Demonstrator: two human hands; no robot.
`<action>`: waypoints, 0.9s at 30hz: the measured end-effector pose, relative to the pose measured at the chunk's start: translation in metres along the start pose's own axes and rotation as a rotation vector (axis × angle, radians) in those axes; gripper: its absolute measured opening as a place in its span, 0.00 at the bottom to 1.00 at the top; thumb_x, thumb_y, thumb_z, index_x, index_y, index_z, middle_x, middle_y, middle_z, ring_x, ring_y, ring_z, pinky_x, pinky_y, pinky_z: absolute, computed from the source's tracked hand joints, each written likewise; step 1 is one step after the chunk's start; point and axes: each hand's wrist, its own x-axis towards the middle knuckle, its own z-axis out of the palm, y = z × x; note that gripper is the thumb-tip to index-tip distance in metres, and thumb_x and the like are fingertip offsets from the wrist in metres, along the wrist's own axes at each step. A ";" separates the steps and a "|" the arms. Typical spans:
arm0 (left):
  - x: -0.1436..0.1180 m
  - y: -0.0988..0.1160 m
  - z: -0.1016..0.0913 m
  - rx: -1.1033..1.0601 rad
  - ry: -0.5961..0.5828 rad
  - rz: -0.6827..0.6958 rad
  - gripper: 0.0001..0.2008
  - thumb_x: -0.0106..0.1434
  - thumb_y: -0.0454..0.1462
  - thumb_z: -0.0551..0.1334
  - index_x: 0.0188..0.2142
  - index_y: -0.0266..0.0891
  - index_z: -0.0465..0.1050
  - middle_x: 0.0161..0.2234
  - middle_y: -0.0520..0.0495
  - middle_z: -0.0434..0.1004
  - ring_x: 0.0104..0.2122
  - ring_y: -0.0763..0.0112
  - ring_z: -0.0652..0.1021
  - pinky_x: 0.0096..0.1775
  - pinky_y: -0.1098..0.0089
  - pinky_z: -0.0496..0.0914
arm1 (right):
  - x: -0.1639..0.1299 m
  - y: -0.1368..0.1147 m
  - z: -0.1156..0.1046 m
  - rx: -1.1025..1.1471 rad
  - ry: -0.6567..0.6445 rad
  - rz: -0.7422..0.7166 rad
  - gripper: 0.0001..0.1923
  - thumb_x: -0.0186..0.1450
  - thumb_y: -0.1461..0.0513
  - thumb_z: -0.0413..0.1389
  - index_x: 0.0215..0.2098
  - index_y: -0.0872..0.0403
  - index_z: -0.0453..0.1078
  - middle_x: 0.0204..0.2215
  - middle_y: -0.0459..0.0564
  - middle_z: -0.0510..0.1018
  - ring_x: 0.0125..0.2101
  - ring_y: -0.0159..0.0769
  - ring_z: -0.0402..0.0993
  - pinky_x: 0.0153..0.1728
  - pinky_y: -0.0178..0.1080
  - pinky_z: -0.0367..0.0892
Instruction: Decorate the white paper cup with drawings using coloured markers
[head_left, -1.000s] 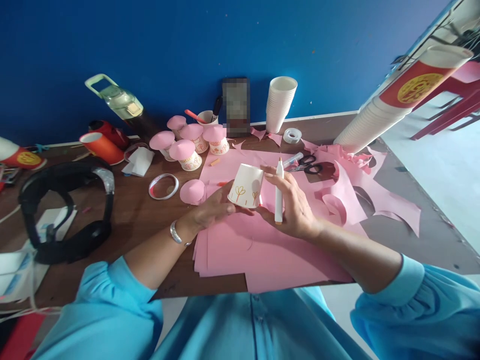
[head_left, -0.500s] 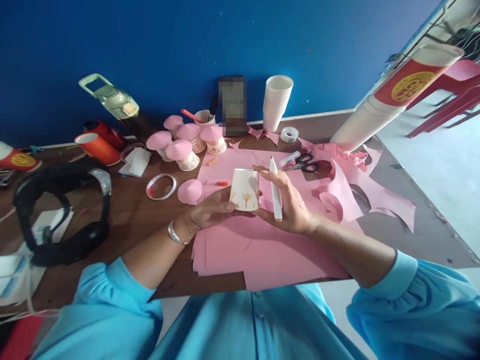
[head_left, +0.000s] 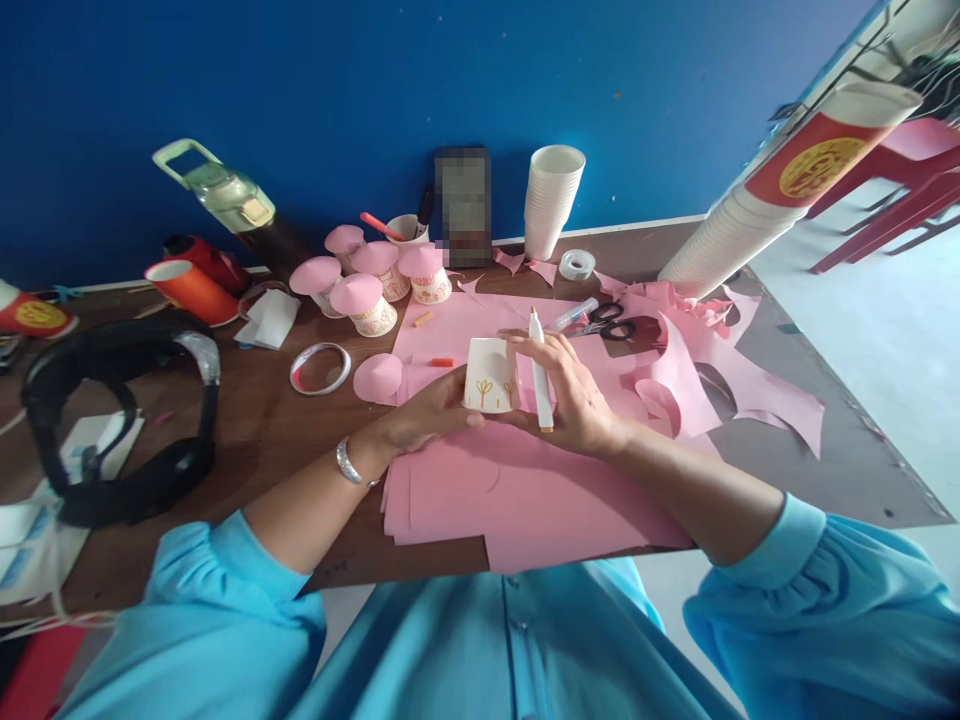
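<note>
An upturned white paper cup (head_left: pixel 491 375), its wall marked with small orange tree-like drawings, is held between both hands just above the pink paper sheets (head_left: pixel 517 490) spread over the middle of the brown worktop (head_left: pixel 247 450). The left hand (head_left: pixel 420 418) cups it from the left and below, fingers curled against its rim and side. The right hand (head_left: pixel 574 395) touches the cup's right side with its fingertips while the same fingers grasp a white marker (head_left: pixel 539 372), which stands nearly upright with its tip pointing up, just beside the cup. A silver bracelet (head_left: pixel 349 466) sits on the left wrist, and both arms wear light blue sleeves.

Just left of the cup lie a pink paper dome (head_left: pixel 378 378) and a roll-shaped tape ring (head_left: pixel 320 367). Behind them stands a cluster of finished mushroom-like cups with pink caps (head_left: pixel 367 290). Near the right hand, further back, lie black-handled scissors (head_left: pixel 609 322) and a glue stick (head_left: pixel 574 315), with a roll of clear tape (head_left: pixel 577 265) behind them. Pink paper offcuts (head_left: pixel 720 380) are scattered to the right.

Against the blue wall stand a stack of white cups (head_left: pixel 551 200), a small cup holding pens (head_left: pixel 405 230) and a green-lidded water bottle (head_left: pixel 225 200). A long tilted stack of cups with a red outer cup (head_left: pixel 787 190) reaches in from the right. Black headphones (head_left: pixel 120 420) lie at the left, near an orange cup (head_left: pixel 191 292) on its side.
</note>
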 end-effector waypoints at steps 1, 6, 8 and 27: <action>0.000 0.001 0.001 0.012 0.016 -0.022 0.32 0.64 0.43 0.74 0.66 0.42 0.71 0.58 0.37 0.82 0.62 0.45 0.79 0.65 0.44 0.69 | 0.000 0.000 0.001 0.005 -0.003 -0.004 0.42 0.70 0.50 0.67 0.73 0.50 0.52 0.62 0.66 0.76 0.61 0.58 0.76 0.59 0.61 0.73; -0.001 0.004 0.000 0.042 0.014 -0.029 0.30 0.63 0.46 0.74 0.61 0.39 0.76 0.55 0.36 0.85 0.60 0.44 0.80 0.63 0.48 0.71 | -0.002 0.000 0.002 0.035 -0.015 0.023 0.42 0.70 0.49 0.66 0.73 0.50 0.52 0.66 0.68 0.72 0.66 0.58 0.72 0.62 0.62 0.73; -0.003 0.004 -0.002 0.012 0.000 -0.011 0.29 0.63 0.47 0.73 0.60 0.38 0.77 0.54 0.35 0.85 0.59 0.45 0.81 0.62 0.49 0.72 | -0.002 0.001 0.002 0.056 -0.020 0.057 0.42 0.70 0.49 0.67 0.73 0.49 0.52 0.66 0.67 0.72 0.67 0.57 0.72 0.63 0.61 0.73; -0.001 0.000 -0.005 0.043 0.099 0.014 0.34 0.58 0.43 0.77 0.63 0.43 0.73 0.54 0.38 0.84 0.57 0.47 0.82 0.60 0.49 0.73 | -0.007 0.005 0.002 0.069 0.063 0.063 0.41 0.72 0.49 0.64 0.74 0.47 0.52 0.66 0.65 0.72 0.65 0.57 0.73 0.60 0.60 0.76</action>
